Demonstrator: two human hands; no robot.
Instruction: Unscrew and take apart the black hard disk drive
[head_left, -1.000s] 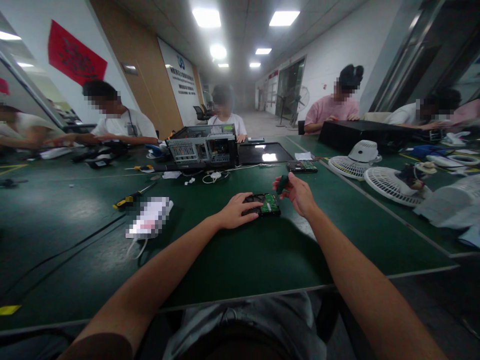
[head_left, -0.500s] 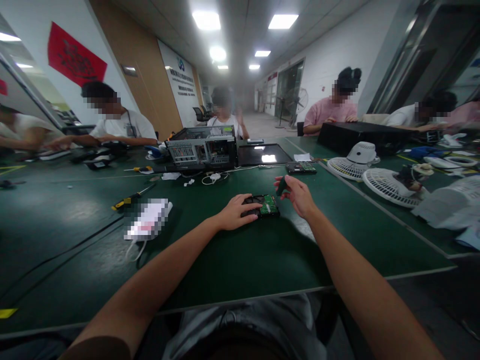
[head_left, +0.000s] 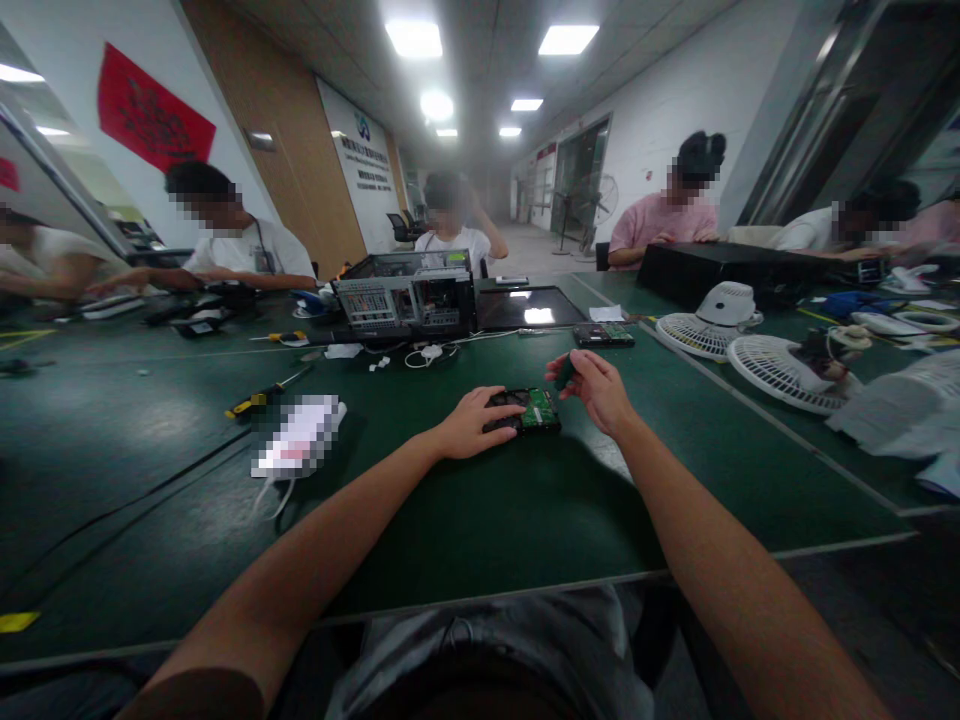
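A hard drive (head_left: 538, 410) lies on the green table with its green circuit board facing up. My left hand (head_left: 474, 424) rests over its left part, fingers spread across the top and thumb along the near edge, gripping it. Just past the drive's right end, my right hand (head_left: 596, 388) is raised with thumb and fingers curled together. A small dark green shape shows between those fingers; I cannot tell whether it is a held piece or the table behind. Another hard drive (head_left: 604, 335) lies farther back on the right.
An opened computer case (head_left: 405, 295) stands across the table beside a dark flat panel (head_left: 529, 308). Fan parts (head_left: 701, 325) fill the right side. At left lie a yellow-black screwdriver (head_left: 259, 400), a blurred-out white item (head_left: 300, 437) and a black cable (head_left: 150, 492). Several people sit around.
My left hand and the hard drive stay in place. The fingers of my right hand shift slightly. Across the table, a person's raised hand has moved up to the head.
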